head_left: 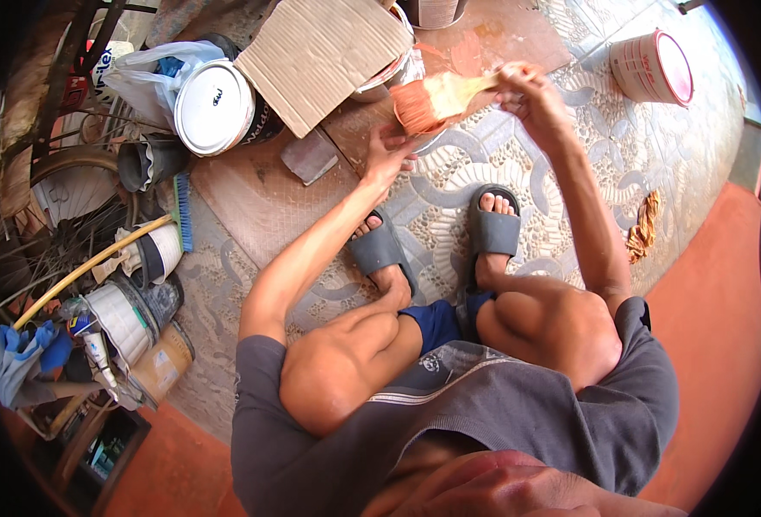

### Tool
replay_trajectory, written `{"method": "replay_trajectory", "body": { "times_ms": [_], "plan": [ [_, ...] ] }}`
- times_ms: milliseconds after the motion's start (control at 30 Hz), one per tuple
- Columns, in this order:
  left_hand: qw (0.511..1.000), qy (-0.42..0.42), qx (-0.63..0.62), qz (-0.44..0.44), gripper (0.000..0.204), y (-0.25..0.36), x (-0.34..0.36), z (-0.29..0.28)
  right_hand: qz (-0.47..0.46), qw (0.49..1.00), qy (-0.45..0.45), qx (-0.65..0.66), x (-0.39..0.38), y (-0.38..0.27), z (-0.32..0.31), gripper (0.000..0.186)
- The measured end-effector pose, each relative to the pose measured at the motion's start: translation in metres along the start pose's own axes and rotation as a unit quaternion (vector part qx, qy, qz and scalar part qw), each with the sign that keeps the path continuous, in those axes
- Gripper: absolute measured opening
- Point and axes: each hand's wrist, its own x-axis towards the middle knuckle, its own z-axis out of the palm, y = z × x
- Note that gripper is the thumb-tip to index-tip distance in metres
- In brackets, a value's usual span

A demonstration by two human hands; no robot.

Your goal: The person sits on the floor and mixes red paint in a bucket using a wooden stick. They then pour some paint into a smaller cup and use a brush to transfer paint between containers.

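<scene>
My right hand [529,90] grips a wide paintbrush [436,99] by its pale wooden handle. The bristles point left and are coated in orange-red paint. Just below the bristles is my left hand [387,157], its fingers curled at a pale rounded edge mostly hidden behind the brush. What that edge belongs to, I cannot make out. Up and to the left of the brush, a piece of brown cardboard [324,56] lies across an open bucket [411,65]. A small flat block [309,158] rests on the brown board [260,194] left of my left hand.
A white-lidded bucket [214,108] and plastic bag [152,73] stand at the left, near a bicycle wheel [57,207], a blue-bristled broom [183,213] and stacked pots [126,314]. A red-and-white bucket [652,69] stands far right. A crumpled brown scrap [644,227] lies on the patterned floor.
</scene>
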Motion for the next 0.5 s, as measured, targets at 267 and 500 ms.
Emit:
{"method": "replay_trajectory", "body": {
  "times_ms": [267, 500],
  "plan": [
    [0.947, 0.13, -0.292, -0.03, 0.037, 0.027, -0.045, -0.096, 0.047, 0.998, 0.014, 0.037, 0.016, 0.059, 0.016, 0.028],
    [0.888, 0.015, -0.457, 0.049, 0.049, 0.078, -0.036, -0.126, 0.077, 0.995, -0.003, 0.064, 0.023, 0.06, 0.004, 0.026]
  ]
}}
